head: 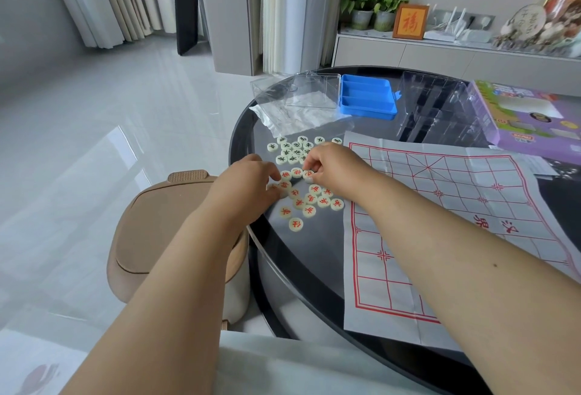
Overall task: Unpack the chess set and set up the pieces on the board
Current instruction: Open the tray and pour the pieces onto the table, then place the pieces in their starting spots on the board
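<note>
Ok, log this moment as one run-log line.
stage: sorting pieces | left hand: on red pieces | right hand: pinching one piece | board: no pieces | blue tray: emptied

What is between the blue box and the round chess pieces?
In the head view, a crumpled clear plastic bag lies on the dark table between the blue box and the round chess pieces.

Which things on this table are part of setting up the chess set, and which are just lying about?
Job:
red-marked pieces
black-marked pieces
paper board
blue tray
clear lid

Lying about:
purple box
clear plastic insert
plastic bag
</note>
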A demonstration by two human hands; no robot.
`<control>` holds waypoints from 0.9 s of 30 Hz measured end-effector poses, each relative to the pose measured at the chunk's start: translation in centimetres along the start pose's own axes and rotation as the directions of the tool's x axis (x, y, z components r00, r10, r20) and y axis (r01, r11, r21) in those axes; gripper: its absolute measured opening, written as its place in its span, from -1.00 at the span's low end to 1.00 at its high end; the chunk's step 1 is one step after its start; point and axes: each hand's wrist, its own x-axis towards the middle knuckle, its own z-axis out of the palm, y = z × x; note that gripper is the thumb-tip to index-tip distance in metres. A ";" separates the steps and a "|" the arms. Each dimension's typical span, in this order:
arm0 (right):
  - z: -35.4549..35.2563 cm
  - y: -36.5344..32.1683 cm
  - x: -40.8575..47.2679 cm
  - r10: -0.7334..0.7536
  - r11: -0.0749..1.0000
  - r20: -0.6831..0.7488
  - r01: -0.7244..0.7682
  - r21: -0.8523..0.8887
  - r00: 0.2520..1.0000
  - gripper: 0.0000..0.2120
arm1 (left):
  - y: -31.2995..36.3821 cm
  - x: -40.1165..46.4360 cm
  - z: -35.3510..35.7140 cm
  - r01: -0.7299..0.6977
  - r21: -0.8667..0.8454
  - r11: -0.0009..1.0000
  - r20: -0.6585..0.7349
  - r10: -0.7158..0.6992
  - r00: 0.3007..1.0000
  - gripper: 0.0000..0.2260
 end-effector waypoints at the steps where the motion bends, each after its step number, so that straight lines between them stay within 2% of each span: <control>1: 0.2 0.1 0.0 -0.008 1.000 -0.011 0.008 -0.002 1.000 -0.80 | 0.1 0.0 0.1 -0.005 -0.004 1.000 -0.013 0.005 1.000 -0.74; 4: 0.6 0.4 0.0 -0.045 0.999 -0.051 0.045 -0.008 0.998 -0.84 | 0.4 0.0 0.2 -0.027 -0.016 0.999 -0.041 0.027 0.999 -0.77; 8: 0.5 0.4 -0.3 -0.074 0.997 -0.023 0.073 -0.023 0.997 -0.85 | 0.8 0.2 0.3 -0.023 -0.002 1.000 -0.024 0.023 0.999 -0.80; 15: 0.3 0.7 -0.4 -0.103 0.995 -0.030 0.103 -0.002 0.994 -0.86 | 0.9 0.4 0.6 0.008 0.069 0.998 0.046 -0.011 0.999 -0.72; 19: -1.7 1.2 -1.6 -0.094 0.994 -0.109 0.100 0.053 0.990 -0.83 | 1.4 0.3 -0.7 0.032 0.008 0.999 0.019 -0.033 0.999 -0.72; 23: -5.0 3.6 -6.6 -0.022 0.991 -0.213 0.050 0.125 0.977 -0.87 | 4.8 -0.3 -2.0 -0.078 -0.049 0.996 -0.071 0.074 0.995 -0.74; 27: -5.7 7.2 -12.8 0.081 0.990 -0.174 -0.059 0.127 0.981 -0.91 | 11.1 -1.8 -0.1 -0.241 -0.097 0.966 0.028 0.245 0.969 -0.72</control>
